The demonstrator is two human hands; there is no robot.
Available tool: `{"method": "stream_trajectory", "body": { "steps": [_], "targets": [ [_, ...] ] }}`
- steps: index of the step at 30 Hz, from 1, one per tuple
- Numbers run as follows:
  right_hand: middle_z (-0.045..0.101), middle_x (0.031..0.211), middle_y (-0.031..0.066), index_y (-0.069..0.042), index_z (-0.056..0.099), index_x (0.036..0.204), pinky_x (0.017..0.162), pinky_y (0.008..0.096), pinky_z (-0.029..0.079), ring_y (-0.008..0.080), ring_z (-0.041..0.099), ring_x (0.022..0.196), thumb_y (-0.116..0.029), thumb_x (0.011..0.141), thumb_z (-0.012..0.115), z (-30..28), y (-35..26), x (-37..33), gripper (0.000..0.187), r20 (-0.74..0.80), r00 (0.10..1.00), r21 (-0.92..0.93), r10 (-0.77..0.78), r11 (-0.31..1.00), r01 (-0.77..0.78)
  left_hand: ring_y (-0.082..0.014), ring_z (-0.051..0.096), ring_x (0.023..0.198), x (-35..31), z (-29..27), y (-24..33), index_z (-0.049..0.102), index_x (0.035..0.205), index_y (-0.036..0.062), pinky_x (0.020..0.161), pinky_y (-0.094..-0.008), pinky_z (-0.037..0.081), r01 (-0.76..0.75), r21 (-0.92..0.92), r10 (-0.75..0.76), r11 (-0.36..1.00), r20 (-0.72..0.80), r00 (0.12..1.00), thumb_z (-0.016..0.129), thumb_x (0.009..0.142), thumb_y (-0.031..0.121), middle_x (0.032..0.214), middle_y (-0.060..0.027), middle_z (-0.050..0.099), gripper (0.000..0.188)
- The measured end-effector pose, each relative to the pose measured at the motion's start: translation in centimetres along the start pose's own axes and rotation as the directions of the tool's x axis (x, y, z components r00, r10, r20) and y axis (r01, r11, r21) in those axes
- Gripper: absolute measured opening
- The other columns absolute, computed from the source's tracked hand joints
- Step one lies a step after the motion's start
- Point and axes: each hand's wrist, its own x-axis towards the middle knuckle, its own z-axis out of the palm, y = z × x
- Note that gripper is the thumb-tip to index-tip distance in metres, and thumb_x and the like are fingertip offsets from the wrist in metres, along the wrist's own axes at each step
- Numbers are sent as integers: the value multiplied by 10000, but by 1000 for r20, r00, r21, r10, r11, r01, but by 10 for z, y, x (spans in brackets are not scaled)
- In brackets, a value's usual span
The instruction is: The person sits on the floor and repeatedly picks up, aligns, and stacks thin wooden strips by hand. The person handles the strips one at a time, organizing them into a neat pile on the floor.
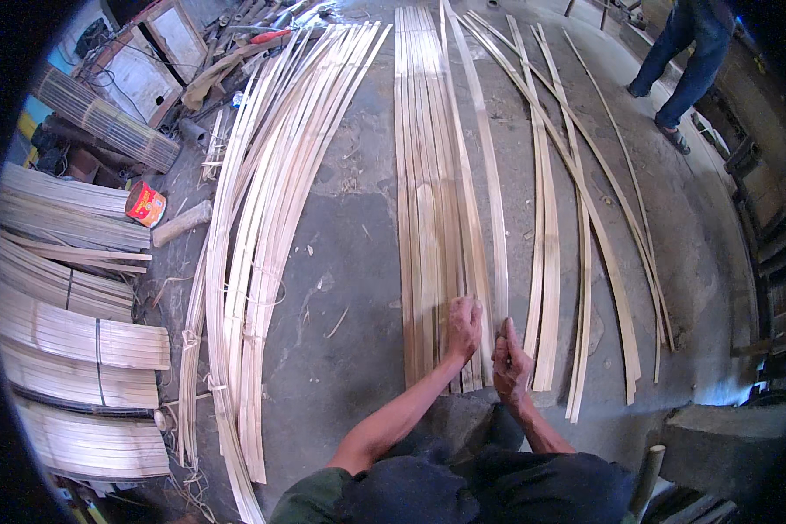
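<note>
A row of long, pale bamboo strips (423, 218) lies side by side on the floor in front of me. My left hand (465, 329) is closed over the near part of a bamboo strip (468, 201) at the right side of that row. Just to its right, my right hand (512, 364) has its thumb and fingers around the near end of another strip (491, 175), which runs away from me with a slight bend. The fingers point forward along this strip. Exactly how they grip it is partly hidden.
Loose strips (546, 262) lie spread and crossing on the right. At left is a tied bundle of strips (270, 201), with stacked slat bundles (87, 332), a red tin (145, 204) and a wooden mallet-like piece (181, 224) beyond. Another person's legs (690, 61) stand at far right.
</note>
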Motion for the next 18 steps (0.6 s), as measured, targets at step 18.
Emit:
{"method": "stream_trajectory", "body": {
  "steps": [18],
  "targets": [
    [542, 1111, 176, -16, 527, 1340, 797, 363, 492, 282, 584, 931, -165, 994, 513, 63, -62, -44, 377, 593, 795, 140, 126, 956, -256, -227, 561, 520, 46, -118, -67, 592, 1225, 15, 554, -400, 465, 654, -104, -635, 750, 163, 755, 460, 994, 177, 580, -122, 540, 311]
  ]
}}
